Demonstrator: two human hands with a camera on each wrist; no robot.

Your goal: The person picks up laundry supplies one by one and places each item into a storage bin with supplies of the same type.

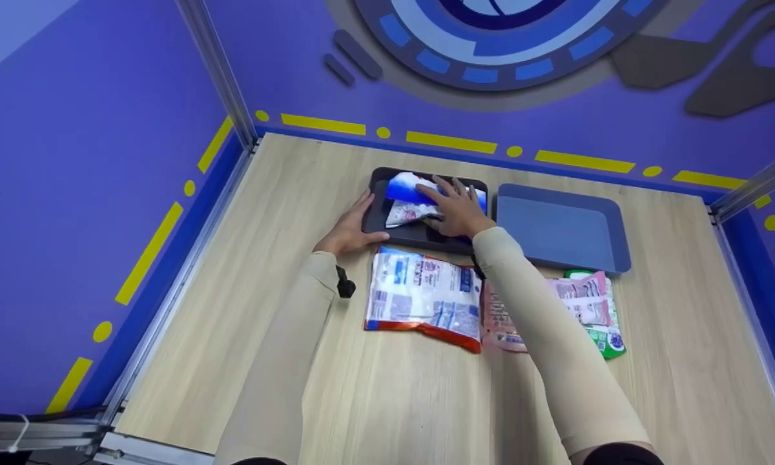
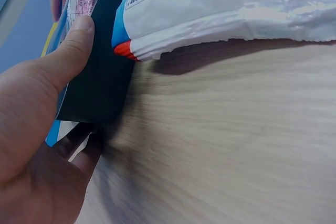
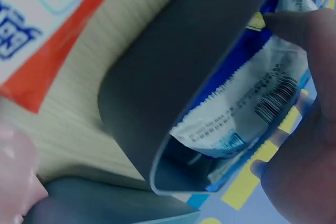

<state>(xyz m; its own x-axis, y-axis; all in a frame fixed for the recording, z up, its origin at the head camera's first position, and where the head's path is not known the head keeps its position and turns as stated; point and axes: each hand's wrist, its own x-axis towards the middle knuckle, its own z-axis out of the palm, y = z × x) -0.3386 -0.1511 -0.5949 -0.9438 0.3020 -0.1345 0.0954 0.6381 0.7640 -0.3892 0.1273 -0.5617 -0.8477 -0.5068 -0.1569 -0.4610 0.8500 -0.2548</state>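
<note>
A dark tray (image 1: 420,243) stands near the back wall, with white-and-blue snack bags (image 1: 402,188) lying in it. My left hand (image 1: 349,229) grips its left near corner, thumb along the near wall and fingers along the left side. In the left wrist view the thumb (image 2: 73,51) presses on the tray's dark wall (image 2: 102,85). Over the tray, my right hand (image 1: 458,210) rests on the bags with its fingers spread. The right wrist view shows a bag with a barcode (image 3: 231,111) inside the tray, and the thumb tip at a small yellow patch.
To the right of the dark tray stands a blue-grey tray (image 1: 555,226). Before them lie a white-and-blue bag with red edges (image 1: 423,294), a pink bag (image 1: 500,316), a smaller pink bag (image 1: 591,302) and a green one (image 1: 610,339). A purple wall (image 1: 452,106) rises behind.
</note>
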